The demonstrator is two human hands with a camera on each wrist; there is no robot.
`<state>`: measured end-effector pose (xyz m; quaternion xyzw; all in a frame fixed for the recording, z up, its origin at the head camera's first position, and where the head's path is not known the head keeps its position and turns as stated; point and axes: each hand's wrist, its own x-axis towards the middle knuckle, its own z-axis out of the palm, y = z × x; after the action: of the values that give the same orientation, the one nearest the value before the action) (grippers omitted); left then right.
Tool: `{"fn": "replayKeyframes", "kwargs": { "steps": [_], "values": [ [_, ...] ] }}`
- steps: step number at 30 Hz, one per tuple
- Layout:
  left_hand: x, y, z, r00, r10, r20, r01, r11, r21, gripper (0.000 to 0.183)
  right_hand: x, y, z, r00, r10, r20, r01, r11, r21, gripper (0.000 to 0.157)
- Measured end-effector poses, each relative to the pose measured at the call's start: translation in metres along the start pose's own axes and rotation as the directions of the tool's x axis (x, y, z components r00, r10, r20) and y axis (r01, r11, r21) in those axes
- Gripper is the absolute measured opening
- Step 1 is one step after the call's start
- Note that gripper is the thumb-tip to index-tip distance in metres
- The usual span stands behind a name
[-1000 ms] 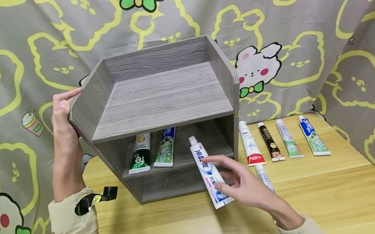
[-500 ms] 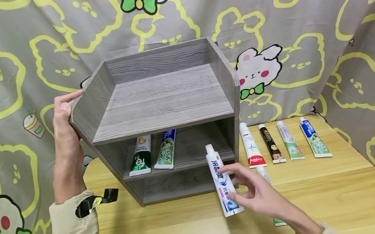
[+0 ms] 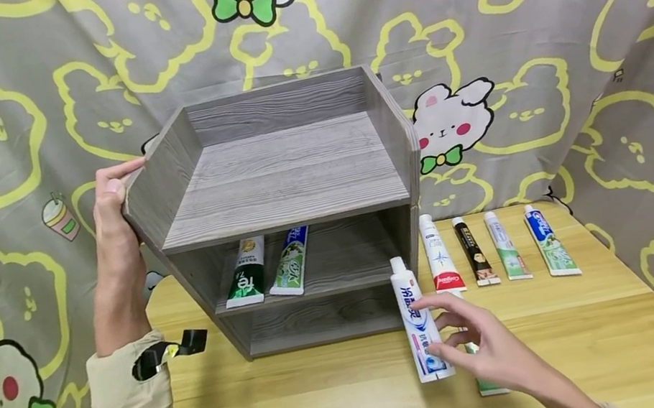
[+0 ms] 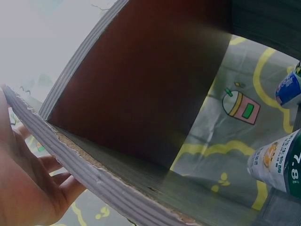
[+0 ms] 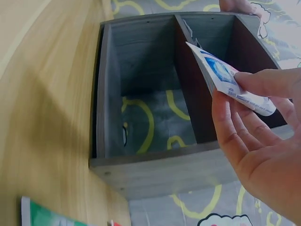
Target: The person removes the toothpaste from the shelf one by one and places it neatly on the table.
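My right hand (image 3: 479,345) pinches a white toothpaste tube (image 3: 413,316) with blue lettering between thumb and fingers, cap pointing up and away. The tube is in front of the shelf unit's lower right corner; the right wrist view shows its flat end (image 5: 218,75) near the thumb. At the grey wooden shelf unit (image 3: 288,167), my left hand (image 3: 117,226) grips the left side panel near its upper front corner. On the middle shelf lie a green-and-white toothpaste tube (image 3: 246,276) and a blue-and-green one (image 3: 290,261), side by side.
Right of the unit, a row on the table (image 3: 308,397) holds a red-and-white tube (image 3: 439,253), a black tube (image 3: 475,251), a white-green tube (image 3: 507,245) and a blue-green tube (image 3: 550,241). Another tube (image 3: 491,386) lies partly behind my right hand. A patterned curtain (image 3: 499,28) hangs behind.
My right hand has moved right and slightly toward me with the white toothpaste tube, from before the middle shelf to the unit's right corner. My left hand stays on the panel.
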<state>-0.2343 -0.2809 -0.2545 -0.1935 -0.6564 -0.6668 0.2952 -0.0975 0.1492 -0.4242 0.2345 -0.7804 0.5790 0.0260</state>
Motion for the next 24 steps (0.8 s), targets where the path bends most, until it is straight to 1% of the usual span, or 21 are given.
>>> {"fn": "replayKeyframes", "kwargs": {
  "steps": [3, 10, 13, 16, 22, 24],
  "values": [
    [0.0, 0.0, 0.0, 1.0, -0.006, 0.005, 0.006, 1.0, 0.011, 0.043, -0.006, 0.001, -0.005, 1.0, 0.002, -0.008, -0.002, 1.0, -0.024, 0.05],
    [0.0, 0.001, 0.0, 1.0, 0.002, 0.006, -0.002, 1.0, 0.011, 0.044, -0.019, 0.005, -0.016, 0.994, 0.105, -0.035, -0.108, 0.99, -0.087, 0.048],
    [0.0, 0.002, 0.0, 1.0, -0.001, 0.008, 0.001, 1.0, 0.012, 0.044, -0.025, 0.009, -0.021, 0.992, 0.119, -0.042, -0.123, 0.987, -0.099, 0.047],
    [0.0, 0.002, 0.0, 1.0, -0.004, 0.007, 0.003, 1.0, 0.014, 0.044, -0.03, 0.014, -0.027, 0.993, 0.109, -0.047, -0.114, 0.987, -0.117, 0.046],
    [0.0, 0.001, 0.0, 1.0, -0.004, 0.014, 0.004, 1.0, 0.024, 0.044, -0.038, 0.025, -0.038, 0.998, 0.037, -0.05, -0.044, 0.989, -0.139, 0.048],
    [0.0, 0.001, 0.0, 1.0, -0.005, 0.013, 0.005, 1.0, 0.029, 0.044, -0.04, 0.029, -0.042, 0.998, 0.024, -0.056, -0.032, 0.988, -0.153, 0.049]
  ]
}}
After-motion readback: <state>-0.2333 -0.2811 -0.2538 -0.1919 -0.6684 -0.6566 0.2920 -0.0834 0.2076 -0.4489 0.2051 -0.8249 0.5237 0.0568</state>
